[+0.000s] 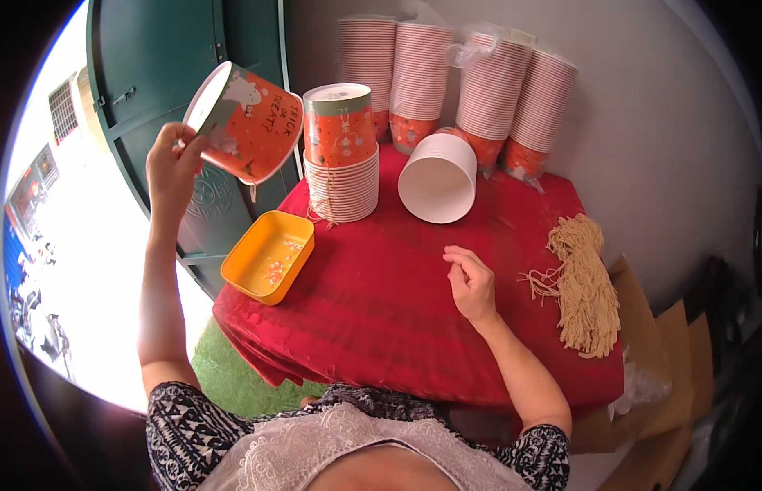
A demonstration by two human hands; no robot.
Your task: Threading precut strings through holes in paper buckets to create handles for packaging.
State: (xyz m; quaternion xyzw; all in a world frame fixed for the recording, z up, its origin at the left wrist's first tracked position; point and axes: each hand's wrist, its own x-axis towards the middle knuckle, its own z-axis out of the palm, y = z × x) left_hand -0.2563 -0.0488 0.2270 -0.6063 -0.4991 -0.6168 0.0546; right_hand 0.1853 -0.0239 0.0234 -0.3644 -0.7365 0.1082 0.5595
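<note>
My left hand (pixel 173 160) is raised at the left, gripping an orange and grey-green paper bucket (pixel 258 123) near its base. That bucket is tilted, with its white-rimmed mouth toward the right and a short string end hanging below. Just right of it rises a stack of upside-down nested buckets (pixel 342 155), with tan strings dangling down its side. Over the red cloth, my right hand (pixel 473 282) has its fingers curled together, and nothing shows in it. Beyond that hand a single bucket (pixel 438 178) lies on its side, its white inside facing me.
A yellow plastic tray (pixel 262 286) holding small pale and orange bits sits at the table's left edge. Tan cords in a bundle (pixel 590 286) lie at the right. Tall wrapped bucket stacks (pixel 495 98) line the wall. Cardboard (pixel 667 368) stands right of the red-covered table (pixel 381 319).
</note>
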